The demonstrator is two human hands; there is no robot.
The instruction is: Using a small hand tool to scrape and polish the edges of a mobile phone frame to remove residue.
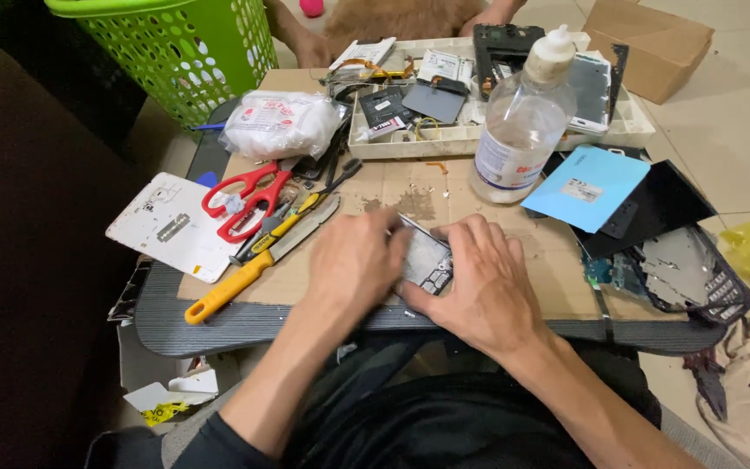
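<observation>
Grey phone frame [425, 258] — flat on cardboard

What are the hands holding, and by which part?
Both the left hand and right hand grip a grey phone frame by its opposite side edges.

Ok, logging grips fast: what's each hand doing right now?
Left hand: closed on the phone frame, gripping its left side.
Right hand: closed on the same phone frame, gripping its right side.
</observation>
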